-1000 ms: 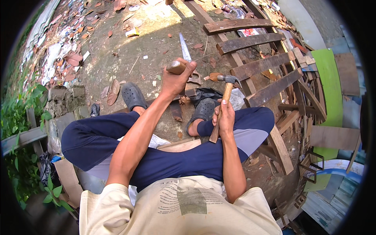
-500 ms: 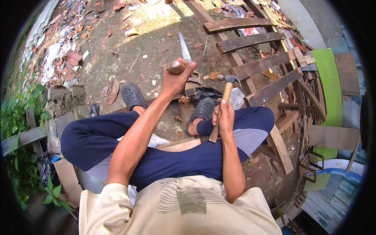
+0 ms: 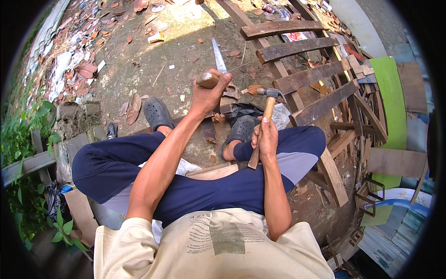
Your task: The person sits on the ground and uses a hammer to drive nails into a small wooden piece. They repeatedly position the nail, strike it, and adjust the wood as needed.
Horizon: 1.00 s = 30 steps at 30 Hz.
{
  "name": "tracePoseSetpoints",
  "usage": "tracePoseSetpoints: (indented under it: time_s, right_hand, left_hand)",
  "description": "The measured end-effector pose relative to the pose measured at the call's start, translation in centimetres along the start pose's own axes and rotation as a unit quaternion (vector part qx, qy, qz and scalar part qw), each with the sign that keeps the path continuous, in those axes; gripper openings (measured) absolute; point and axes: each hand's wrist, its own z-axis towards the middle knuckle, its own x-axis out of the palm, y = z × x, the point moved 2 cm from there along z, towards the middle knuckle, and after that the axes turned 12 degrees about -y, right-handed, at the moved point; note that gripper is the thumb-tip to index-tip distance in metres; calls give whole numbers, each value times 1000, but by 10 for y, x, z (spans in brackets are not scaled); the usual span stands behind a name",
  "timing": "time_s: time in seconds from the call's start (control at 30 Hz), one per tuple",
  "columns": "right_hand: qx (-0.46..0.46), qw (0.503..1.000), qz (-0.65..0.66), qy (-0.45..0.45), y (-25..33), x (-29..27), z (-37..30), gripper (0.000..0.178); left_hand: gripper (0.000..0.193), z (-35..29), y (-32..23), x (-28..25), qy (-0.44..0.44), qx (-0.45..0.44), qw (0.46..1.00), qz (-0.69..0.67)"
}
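My left hand [image 3: 208,96] is closed around a piece of wood [image 3: 207,80], raised above the ground between my feet. Its worn, rounded end shows above my fist; how far it runs below is hidden. A hammer [image 3: 268,111] with a dark metal head and wooden handle is in my right hand [image 3: 266,139], upright over my right thigh, its head pointing away from me. Just beyond my left hand, a handsaw [image 3: 218,56] lies on the ground, its toothed blade pointing away and its wooden handle partly hidden.
A frame of weathered planks [image 3: 316,76] leans at the right, with scrap wood behind it. A green board [image 3: 390,107] stands farther right. Concrete blocks [image 3: 76,121] and plants are at the left. Leaves and litter lie on the ground. My feet wear grey clogs [image 3: 157,112].
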Motion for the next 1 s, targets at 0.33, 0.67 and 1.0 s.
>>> tracePoseSetpoints:
  time_s: [0.33,0.67,1.0]
  right_hand:
    - [-1,1000,0,3,-3,-1,2,42]
    - [-7,1000,-8,1,7,5,-4,43]
    - [-157,978,-114,70,119,22,-65,32]
  left_hand:
    - [44,0,0,0,8,6,1000,4]
    - [42,-3,-4,1,14,-34,998,44]
    - [38,-3,1,-3,119,-26,987,104]
